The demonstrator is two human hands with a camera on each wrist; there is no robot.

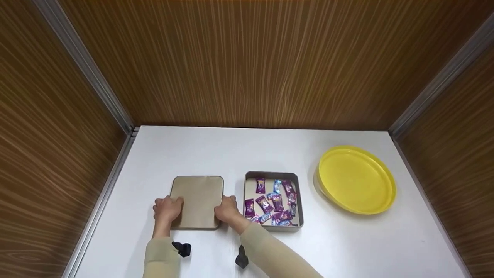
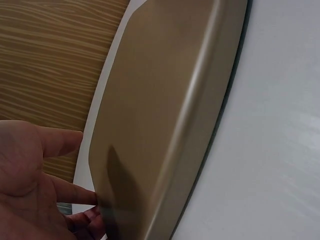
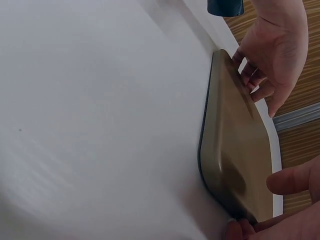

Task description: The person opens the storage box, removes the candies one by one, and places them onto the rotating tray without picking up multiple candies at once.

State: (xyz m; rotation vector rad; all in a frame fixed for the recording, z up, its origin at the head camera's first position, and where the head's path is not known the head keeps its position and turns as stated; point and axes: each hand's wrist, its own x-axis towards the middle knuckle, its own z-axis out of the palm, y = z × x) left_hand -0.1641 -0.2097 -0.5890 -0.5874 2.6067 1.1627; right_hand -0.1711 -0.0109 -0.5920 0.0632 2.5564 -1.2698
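A flat gold-brown tin lid point(image 1: 196, 200) with rounded corners lies top up on the white table. At its left edge is my left hand point(image 1: 167, 209), fingers touching the side and thumb held out above the top, as the left wrist view shows point(image 2: 30, 175). My right hand point(image 1: 228, 210) is at the opposite edge; its fingertips meet the lid's side low down and its thumb hovers over the top in the right wrist view point(image 3: 292, 200). Right of that hand stands an open tin point(image 1: 300, 222) with several purple and blue wrapped candies point(image 1: 278, 202) inside.
A round yellow lid point(image 1: 355, 181) sits tilted on a pale container at the table's right. Wood-grain panels point(image 1: 247, 65) close off the back and both sides of the white table point(image 1: 216, 150). Black wrist mounts point(image 1: 184, 249) hang at both sleeves.
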